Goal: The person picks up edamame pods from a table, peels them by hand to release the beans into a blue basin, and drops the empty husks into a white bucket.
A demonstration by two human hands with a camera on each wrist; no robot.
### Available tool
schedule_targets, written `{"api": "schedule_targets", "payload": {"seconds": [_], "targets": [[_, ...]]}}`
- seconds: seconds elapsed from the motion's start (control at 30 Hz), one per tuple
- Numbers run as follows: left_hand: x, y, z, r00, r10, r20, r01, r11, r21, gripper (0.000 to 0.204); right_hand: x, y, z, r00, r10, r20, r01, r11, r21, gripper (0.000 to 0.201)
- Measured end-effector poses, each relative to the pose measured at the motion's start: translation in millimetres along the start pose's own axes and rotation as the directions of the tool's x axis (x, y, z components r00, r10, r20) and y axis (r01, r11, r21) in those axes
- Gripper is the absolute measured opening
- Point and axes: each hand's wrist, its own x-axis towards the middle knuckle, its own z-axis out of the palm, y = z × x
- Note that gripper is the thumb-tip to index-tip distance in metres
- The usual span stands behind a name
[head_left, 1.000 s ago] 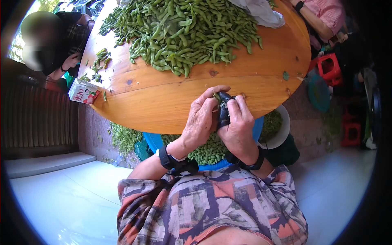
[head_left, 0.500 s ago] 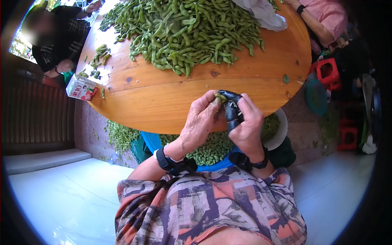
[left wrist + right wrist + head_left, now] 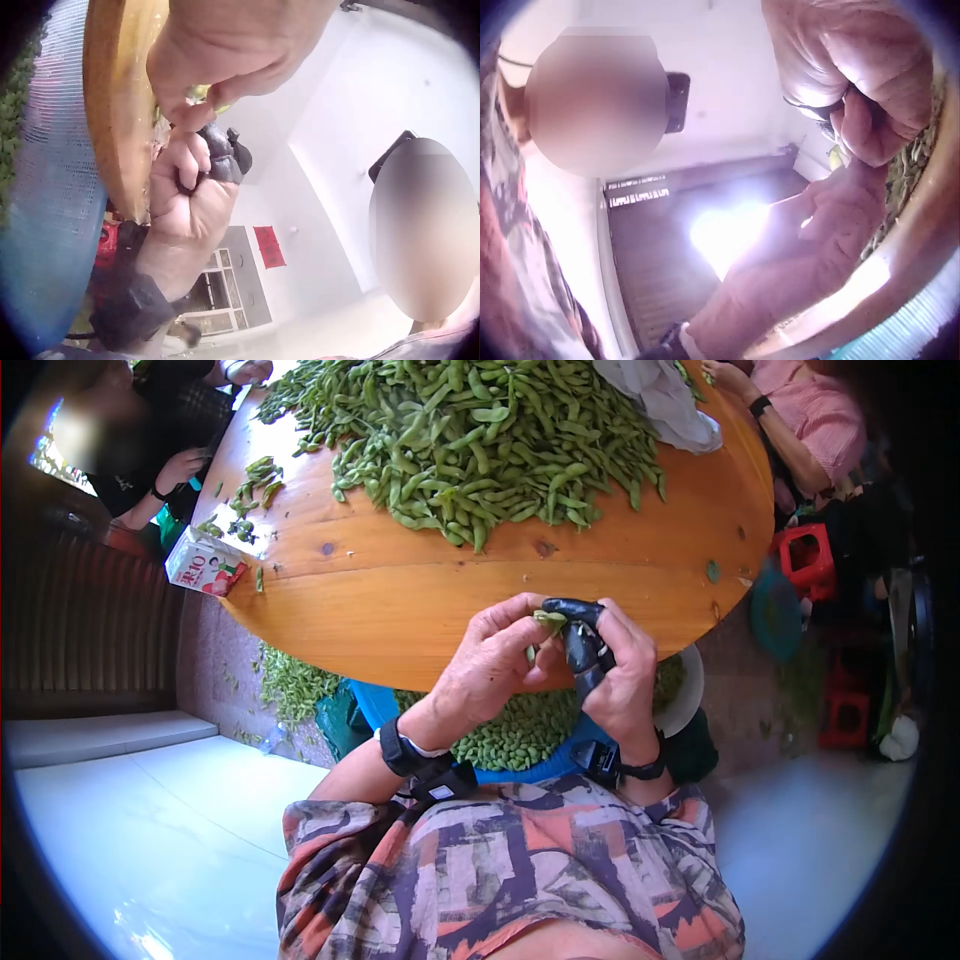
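Over the near edge of the wooden table, my left hand pinches a green soybean pod between thumb and forefinger. My right hand meets it from the other side, its thumb and forefinger wrapped in black coverings and bent round the pod's end. In the left wrist view the right hand's other fingers are curled into the palm. Below the hands, shelled green beans fill a blue basin, partly hidden by my forearms.
A large heap of pods covers the table's far side, beside a white cloth. A drink carton stands at the left edge. Pods lie on the floor; a white bucket stands right of the basin. People sit at both sides.
Both hands sit slightly lower and further right in the head view, with the right hand's fingers drawn a little away from the left hand. The pod shows more plainly between them.
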Motion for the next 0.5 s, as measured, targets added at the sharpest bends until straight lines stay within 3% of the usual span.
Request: {"api": "schedule_targets", "payload": {"seconds": [0.07, 0.2, 0.23, 0.27, 0.33, 0.37, 0.4, 0.43, 0.47, 0.5], "targets": [[-0.8, -5.7, 2.0, 1.0, -0.013, 0.006, 0.014, 0.981, -0.194, 0.019, -2.1, -2.7, -0.5, 1.0, -0.017, 0.015, 0.017, 1.0, -0.021, 0.025], [-2.8, -8.5, 6.0, 0.997, -0.004, 0.071, 0.017, 0.981, -0.194, 0.018, -6.7, -2.0, -9.7, 0.996, -0.087, -0.011, 0.087, 0.995, -0.049, 0.026], [-5.1, -3.2, -2.0, 0.984, -0.044, 0.17, 0.056, 0.996, -0.066, 0.02, -14.7, 2.6, -20.8, 0.999, 0.049, -0.025, -0.047, 0.997, 0.068, 0.025], [-9.9, 2.0, -3.8, 0.985, -0.041, 0.169, 0.053, 0.996, -0.065, 0.02, -22.4, 6.5, -32.0, 0.983, 0.185, -0.023, -0.178, 0.967, 0.183, 0.025], [-25.2, 21.1, 3.8, 0.891, -0.254, 0.376, 0.108, 0.924, 0.368, 0.021, -25.8, -7.8, -65.1, 0.882, 0.47, -0.028, -0.388, 0.76, 0.521, 0.029], [-29.2, 38.3, 4.0, 0.826, -0.341, 0.448, -0.004, 0.792, 0.61, 0.021, -35.0, 0.7, -84.8, 0.883, 0.466, -0.047, -0.399, 0.802, 0.445, 0.029], [-25.6, 46.1, -1.9, 0.827, -0.342, 0.447, -0.005, 0.79, 0.614, 0.021, -45.1, 12.5, -108.1, 0.884, 0.463, -0.069, -0.409, 0.836, 0.365, 0.029], [-19.8, 53.3, -7.5, 0.851, -0.126, 0.509, -0.381, 0.518, 0.766, 0.023, -51.0, 20.5, -134.5, 0.869, 0.495, -0.002, -0.486, 0.855, 0.181, 0.031], [-12.7, 60.8, -13.1, 0.78, 0.057, 0.623, -0.626, 0.099, 0.774, 0.026, -56.2, 27.2, -157.3, 0.842, 0.537, 0.059, -0.537, 0.844, -0.015, 0.034], [-1.3, 70.9, -19.6, 0.749, 0.195, 0.633, -0.599, -0.211, 0.773, 0.029, -64.2, 36.9, -169.6, 0.842, 0.536, 0.059, -0.536, 0.844, -0.018, 0.034]]}}
